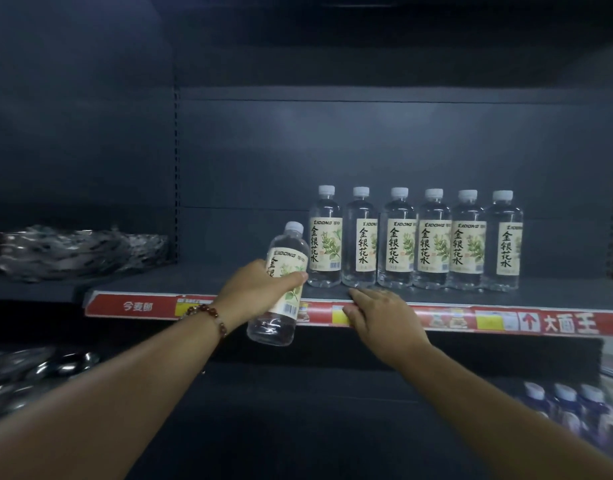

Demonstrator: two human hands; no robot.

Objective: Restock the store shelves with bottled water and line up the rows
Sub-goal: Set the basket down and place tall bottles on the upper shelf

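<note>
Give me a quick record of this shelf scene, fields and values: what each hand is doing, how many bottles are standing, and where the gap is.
left hand: left hand grips a tilted bottle in front of the shelf edge, not yet set down
right hand: right hand empty, fingers resting on the shelf's front edge
standing bottles: six in one row, upright, labels forward
gap: bare shelf left of the row
lower shelf: blue-capped bottles at lower right

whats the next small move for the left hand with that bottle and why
Probably lift the bottle in the left hand onto the shelf and stand it just left of the row. Six bottles stand there upright, the spot beside them is bare, and the held bottle is tilted, below the shelf edge.
</note>
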